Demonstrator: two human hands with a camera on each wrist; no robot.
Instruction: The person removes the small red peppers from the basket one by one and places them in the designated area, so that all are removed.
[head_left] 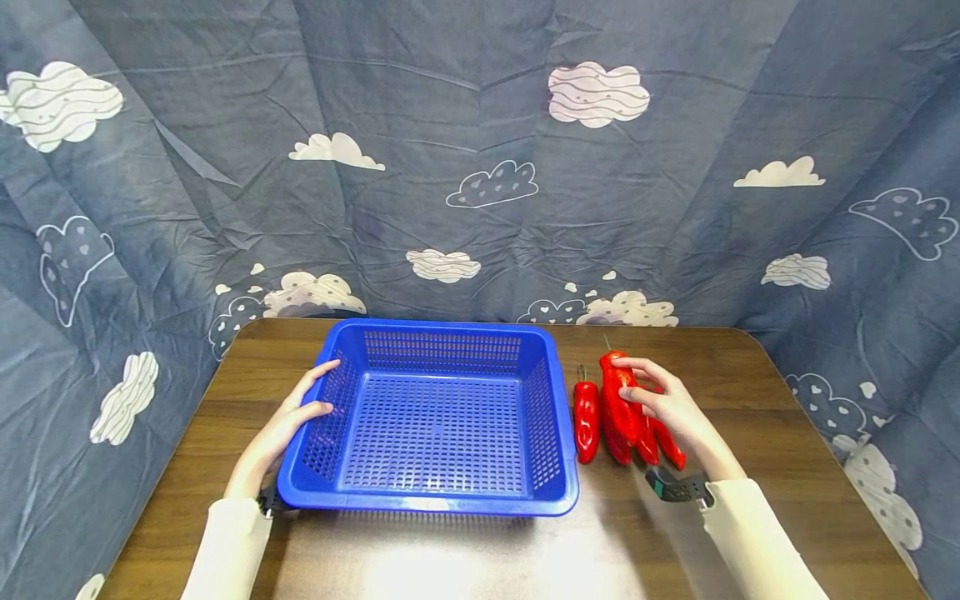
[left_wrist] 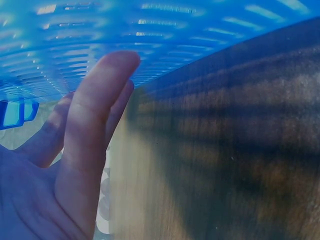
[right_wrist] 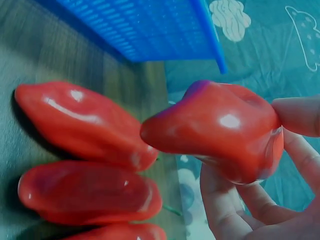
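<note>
A blue perforated plastic basket stands on the table with nothing inside it. My left hand grips its left rim; in the left wrist view, fingers lie along the outer wall. On the right, my right hand holds a glossy red pepper between thumb and fingers, above other peppers. In the right wrist view this pepper hangs clear of the table, its tapered tip toward the basket. A separate red pepper lies just right of the basket. Several more lie under my right hand, partly hidden.
The wooden table has a rounded far edge against a dark curtain with cloud prints. The basket's right rim rises beside the peppers. Bright glare falls on the table's front part.
</note>
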